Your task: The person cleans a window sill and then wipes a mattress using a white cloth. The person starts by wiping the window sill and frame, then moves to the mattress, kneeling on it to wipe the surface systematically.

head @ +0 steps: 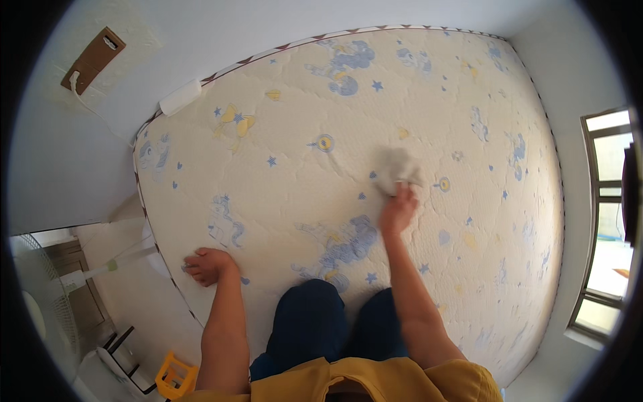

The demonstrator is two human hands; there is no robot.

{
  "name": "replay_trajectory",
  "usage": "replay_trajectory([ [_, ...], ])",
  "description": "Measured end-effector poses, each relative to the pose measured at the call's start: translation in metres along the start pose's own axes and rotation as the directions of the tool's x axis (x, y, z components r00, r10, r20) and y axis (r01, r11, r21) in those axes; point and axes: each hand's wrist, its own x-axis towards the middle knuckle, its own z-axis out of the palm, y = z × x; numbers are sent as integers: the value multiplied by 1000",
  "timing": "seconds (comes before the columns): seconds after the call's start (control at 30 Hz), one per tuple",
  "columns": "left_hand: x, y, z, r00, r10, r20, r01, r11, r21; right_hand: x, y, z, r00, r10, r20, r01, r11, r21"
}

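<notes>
A cream mattress [301, 196] printed with blue ponies, stars and yellow bows spreads out under me, and I kneel on it in dark blue trousers. My right hand [399, 210] is near the middle, gripping a crumpled grey-white cloth [397, 166] that lies against the mattress top. Both hand and cloth are blurred. Close to the mattress's left edge, my left hand [208, 266] leans on the surface with its fingers bent. A small bluish patch shows at its fingertips; I cannot tell if it is print or an object.
A white roll-like item [181, 97] sits on the mattress edge against the wall, below a brown socket plate [93, 60] with a plugged-in white cable. Off the left side are a standing fan [50, 286] and a yellow plastic stool-like object [176, 377]. A window [605, 216] is at right.
</notes>
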Motion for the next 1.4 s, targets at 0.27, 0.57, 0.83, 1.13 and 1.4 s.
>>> replay_trajectory([
  [0.27, 12, -32, -19, 960, 175, 217, -124, 966, -228, -64, -27, -79, 578, -214, 788, -783, 126, 609],
  [0.57, -145, 10, -109, 66, 966, -252, -679, -142, -720, -45, 390, -140, 897, 365, -249, -340, 930, 137],
  [0.83, -368, 21, -158, -438, 861, -259, -725, -509, -465, -135, 423, -148, 642, 711, -286, -761, 546, -351],
  [1.13, -525, -12, -192, -609, 637, -472, -348, -750, -563, -129, 417, -153, 606, 732, -310, -791, 513, -335],
  [1.4, -621, -27, -184, -777, 324, -539, -77, -899, -431, -126, 408, -152, 635, 718, -286, -770, 559, -307],
])
